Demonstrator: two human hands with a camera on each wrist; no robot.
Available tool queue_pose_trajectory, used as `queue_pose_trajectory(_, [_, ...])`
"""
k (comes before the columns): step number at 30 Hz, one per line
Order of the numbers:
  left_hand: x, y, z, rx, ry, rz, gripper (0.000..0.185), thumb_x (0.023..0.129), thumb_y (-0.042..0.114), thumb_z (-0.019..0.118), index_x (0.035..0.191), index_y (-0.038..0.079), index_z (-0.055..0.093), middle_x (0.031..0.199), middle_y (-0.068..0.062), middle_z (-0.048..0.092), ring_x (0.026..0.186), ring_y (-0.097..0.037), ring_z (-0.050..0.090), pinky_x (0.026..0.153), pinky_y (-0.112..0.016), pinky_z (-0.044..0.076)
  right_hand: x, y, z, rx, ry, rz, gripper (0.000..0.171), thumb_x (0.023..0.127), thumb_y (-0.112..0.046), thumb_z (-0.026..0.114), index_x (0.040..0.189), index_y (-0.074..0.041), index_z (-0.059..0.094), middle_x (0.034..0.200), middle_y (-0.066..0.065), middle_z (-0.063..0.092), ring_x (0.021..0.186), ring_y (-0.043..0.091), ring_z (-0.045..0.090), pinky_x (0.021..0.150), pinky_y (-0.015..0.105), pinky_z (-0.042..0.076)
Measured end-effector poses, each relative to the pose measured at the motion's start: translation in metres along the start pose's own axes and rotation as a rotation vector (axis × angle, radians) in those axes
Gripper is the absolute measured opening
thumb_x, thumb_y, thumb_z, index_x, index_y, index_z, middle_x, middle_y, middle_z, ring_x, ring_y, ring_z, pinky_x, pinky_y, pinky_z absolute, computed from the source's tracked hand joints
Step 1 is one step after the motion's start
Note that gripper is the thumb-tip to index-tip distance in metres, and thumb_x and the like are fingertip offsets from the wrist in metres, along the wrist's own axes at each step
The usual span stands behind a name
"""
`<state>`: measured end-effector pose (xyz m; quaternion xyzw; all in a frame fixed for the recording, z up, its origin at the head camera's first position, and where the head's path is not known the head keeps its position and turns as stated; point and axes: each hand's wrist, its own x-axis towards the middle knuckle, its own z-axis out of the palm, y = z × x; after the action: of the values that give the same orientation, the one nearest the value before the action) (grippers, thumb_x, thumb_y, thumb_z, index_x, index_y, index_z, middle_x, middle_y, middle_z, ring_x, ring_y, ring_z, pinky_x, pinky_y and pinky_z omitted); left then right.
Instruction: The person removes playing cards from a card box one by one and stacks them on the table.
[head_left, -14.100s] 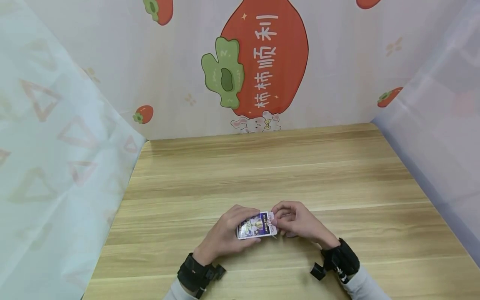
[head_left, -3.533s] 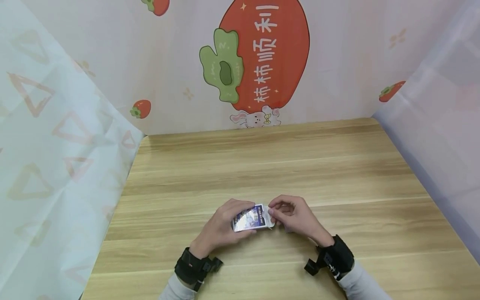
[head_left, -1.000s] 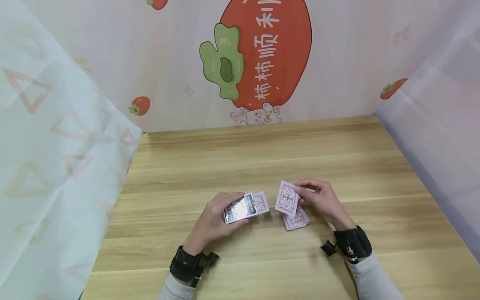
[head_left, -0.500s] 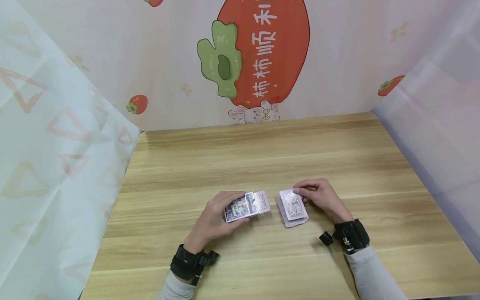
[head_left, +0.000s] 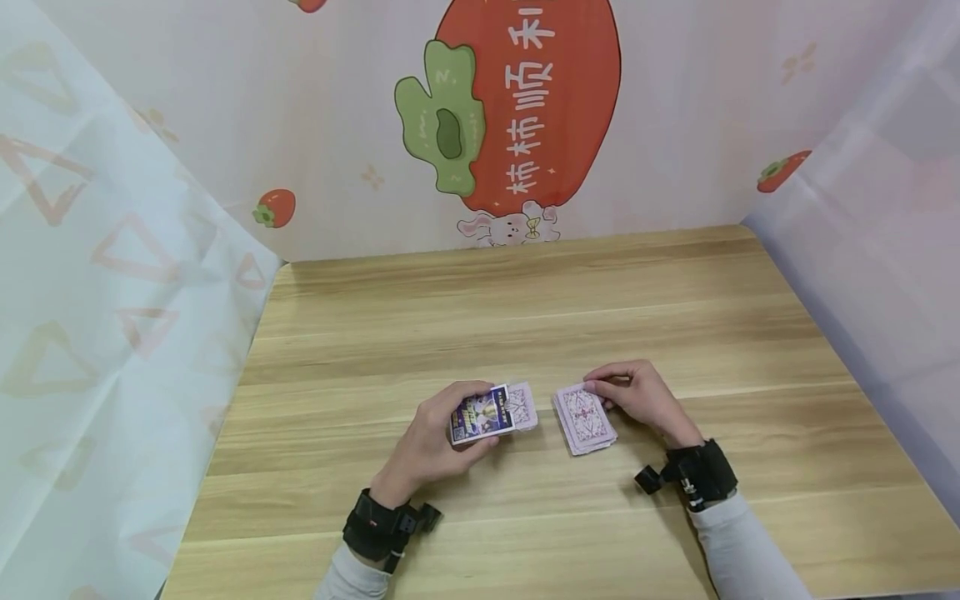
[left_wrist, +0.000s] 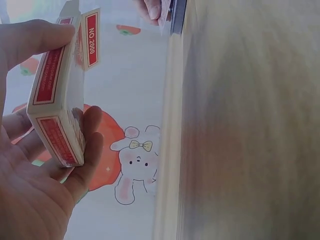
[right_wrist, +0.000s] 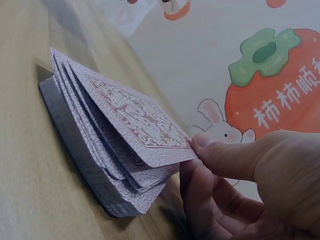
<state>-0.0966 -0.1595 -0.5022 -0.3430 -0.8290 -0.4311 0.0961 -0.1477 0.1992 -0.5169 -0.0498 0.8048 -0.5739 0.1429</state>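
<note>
Wooden table point(head_left: 525, 317) bears card pile point(head_left: 585, 419) beside held card box point(head_left: 480, 414)

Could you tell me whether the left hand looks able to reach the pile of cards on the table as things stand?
Probably not freely: the left hand grips the card box, so its fingers are taken up. The pile of cards lies close beside it with bare table between, but the right hand already touches its far edge.
</note>
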Motion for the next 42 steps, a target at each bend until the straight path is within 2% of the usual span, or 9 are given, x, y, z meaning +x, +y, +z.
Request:
queue_pose_trajectory(4, [0.000,0.001,0.001,0.006,0.002,-0.001,0.076,0.079,0.020,0.094,0.144,0.008,0.058,0.138,-0.007,0.069,0.122,-0.021,0.070,0.103,-0.036,0.060,0.000,0.000,0.002,-0.058,0.015,-0.029,0.019,0.097,-0.008,0.078,0.112,0.003,0.080,0.109,0.021,0.079,0.071,0.010,0.070,0.062,0.025,0.061])
queue_pose_trajectory(11, [0.000,0.001,0.001,0.011,-0.004,0.000,0.074,0.080,0.022,0.095,0.144,0.009,0.060,0.137,-0.005,0.070,0.120,-0.020,0.070,0.101,-0.035,0.060,-0.001,0.002,0.006,-0.226,0.055,-0.135,0.010,0.095,-0.008,0.080,0.104,-0.005,0.084,0.100,0.014,0.080,0.067,0.011,0.065,0.057,0.023,0.056])
queue_pose_trajectory(17, [-0.001,0.001,0.003,0.003,-0.009,0.002,0.075,0.078,0.020,0.096,0.144,0.009,0.060,0.137,-0.006,0.070,0.117,-0.019,0.071,0.096,-0.033,0.062,0.000,0.006,0.009,-0.301,0.090,-0.202,0.007,0.093,-0.008,0.082,0.100,-0.008,0.085,0.095,0.009,0.080,0.067,0.008,0.065,0.058,0.023,0.057])
queue_pose_trajectory(24, [0.000,0.000,0.005,-0.010,-0.020,0.011,0.074,0.079,0.019,0.096,0.143,0.008,0.061,0.137,-0.007,0.070,0.118,-0.020,0.071,0.097,-0.033,0.061,-0.001,0.004,0.012,-0.337,0.128,-0.243,0.006,0.090,-0.007,0.085,0.095,-0.008,0.082,0.085,0.004,0.077,0.069,0.009,0.063,0.061,0.020,0.052])
queue_pose_trajectory(29, [0.000,0.001,0.006,-0.016,-0.030,0.014,0.075,0.078,0.018,0.096,0.143,0.008,0.061,0.137,-0.008,0.070,0.119,-0.021,0.071,0.098,-0.033,0.062,-0.003,-0.002,0.013,-0.341,0.126,-0.225,0.007,0.094,-0.009,0.082,0.100,-0.006,0.081,0.090,0.006,0.077,0.074,0.011,0.064,0.064,0.021,0.053])
queue_pose_trajectory(33, [0.000,0.002,0.006,-0.019,-0.044,0.019,0.075,0.078,0.018,0.096,0.143,0.008,0.061,0.138,-0.009,0.070,0.120,-0.022,0.071,0.099,-0.034,0.061,-0.007,-0.009,0.018,-0.306,0.140,-0.195,0.010,0.097,-0.010,0.079,0.106,-0.006,0.081,0.096,0.009,0.079,0.077,0.012,0.067,0.064,0.022,0.054])
queue_pose_trajectory(37, [-0.001,0.002,0.007,-0.020,-0.059,0.026,0.075,0.077,0.018,0.097,0.142,0.007,0.061,0.138,-0.010,0.070,0.121,-0.023,0.071,0.102,-0.035,0.061,-0.013,-0.017,0.030,-0.181,0.135,-0.231,0.010,0.098,-0.008,0.077,0.106,-0.005,0.081,0.102,0.012,0.080,0.084,0.015,0.074,0.069,0.021,0.060])
queue_pose_trajectory(39, [0.000,0.002,0.008,-0.019,-0.062,0.030,0.075,0.077,0.018,0.097,0.142,0.007,0.061,0.138,-0.010,0.070,0.122,-0.024,0.071,0.103,-0.035,0.060,-0.016,-0.021,0.038,-0.091,0.100,-0.264,0.011,0.098,-0.007,0.076,0.107,-0.002,0.080,0.103,0.015,0.080,0.086,0.020,0.077,0.072,0.023,0.063])
queue_pose_trajectory(42, [0.000,0.003,0.009,-0.019,-0.064,0.038,0.074,0.077,0.019,0.097,0.142,0.007,0.062,0.137,-0.011,0.070,0.123,-0.024,0.070,0.105,-0.036,0.059,-0.021,-0.026,0.051,0.042,0.004,-0.298,0.016,0.099,-0.006,0.075,0.112,0.003,0.077,0.102,0.018,0.079,0.085,0.027,0.079,0.073,0.030,0.066])
